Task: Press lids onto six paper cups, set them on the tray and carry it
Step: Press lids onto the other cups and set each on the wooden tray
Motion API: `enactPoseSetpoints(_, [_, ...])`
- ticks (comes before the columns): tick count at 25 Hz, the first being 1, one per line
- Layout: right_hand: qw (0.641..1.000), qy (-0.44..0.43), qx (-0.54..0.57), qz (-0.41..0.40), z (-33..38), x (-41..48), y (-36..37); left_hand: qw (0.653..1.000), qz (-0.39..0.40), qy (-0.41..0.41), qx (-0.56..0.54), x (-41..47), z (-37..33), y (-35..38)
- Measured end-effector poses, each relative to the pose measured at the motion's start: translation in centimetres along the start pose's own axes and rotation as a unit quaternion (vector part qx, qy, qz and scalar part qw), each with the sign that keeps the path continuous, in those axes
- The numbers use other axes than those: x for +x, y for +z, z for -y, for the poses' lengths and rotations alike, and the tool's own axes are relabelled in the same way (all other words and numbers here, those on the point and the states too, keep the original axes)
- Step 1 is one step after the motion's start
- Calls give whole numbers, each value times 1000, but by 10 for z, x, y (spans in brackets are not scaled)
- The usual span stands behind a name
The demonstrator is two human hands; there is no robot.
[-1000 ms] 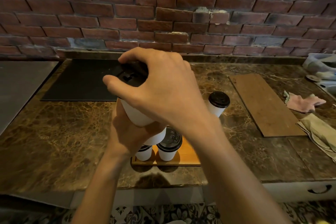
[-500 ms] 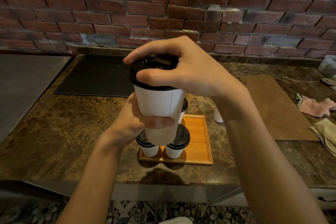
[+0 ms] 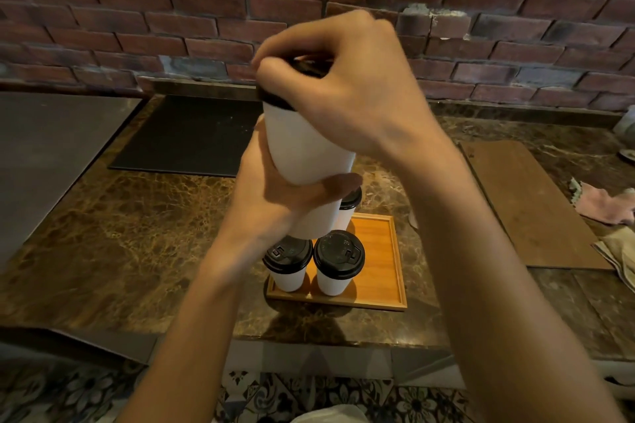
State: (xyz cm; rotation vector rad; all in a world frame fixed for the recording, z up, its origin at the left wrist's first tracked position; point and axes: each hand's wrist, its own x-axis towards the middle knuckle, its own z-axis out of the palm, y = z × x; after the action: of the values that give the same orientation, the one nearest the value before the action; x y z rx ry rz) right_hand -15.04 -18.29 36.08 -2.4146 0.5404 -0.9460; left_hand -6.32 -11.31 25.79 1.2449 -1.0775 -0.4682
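Left hand gripping white paper cup held above the wooden tray, right hand clamped over its black lid, three lidded cups on tray, marble tabletop.

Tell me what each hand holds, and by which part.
The left hand grips the white paper cup round its lower wall. The right hand curls over the black lid on top, fingers and thumb at its rim.

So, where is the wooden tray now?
In the head view, the wooden tray lies on the marble counter, lower centre, left of the brown board.
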Motion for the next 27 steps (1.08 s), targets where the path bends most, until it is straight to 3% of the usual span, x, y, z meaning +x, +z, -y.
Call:
enactPoseSetpoints(3, [997, -26, 70, 22, -7, 3, -15, 992, 108, -33, -56, 4, -3, -8])
enactPoseSetpoints(5, [994, -45, 87, 44, -9, 5, -21, 989, 128, -50, -58, 5, -4, -8])
enactPoseSetpoints(10, [997, -70, 0, -9, 2, 6, -15, 999, 24, 34, -9, 9, -8, 7])
enactPoseSetpoints(14, [978, 43, -191, -73, 9, 9, 7, 999, -23, 32, -3, 13, 0, 12])
enactPoseSetpoints(16, [975, 52, -203, -72, 8, 9, 13, 999, -25, 19, 8, 12, 3, 11])
enactPoseSetpoints(20, [995, -45, -79, 35, -4, 10, -6, 999, 34, -23, -23, 12, 9, -1])
enactPoseSetpoints(23, [986, -107, 54, 112, -17, 6, -17, 989, 124, -52, -58, 8, 18, -11])
enactPoseSetpoints(27, [983, -111, 127, 76, -24, -7, -13, 983, 158, -46, -88, 2, 21, -12])
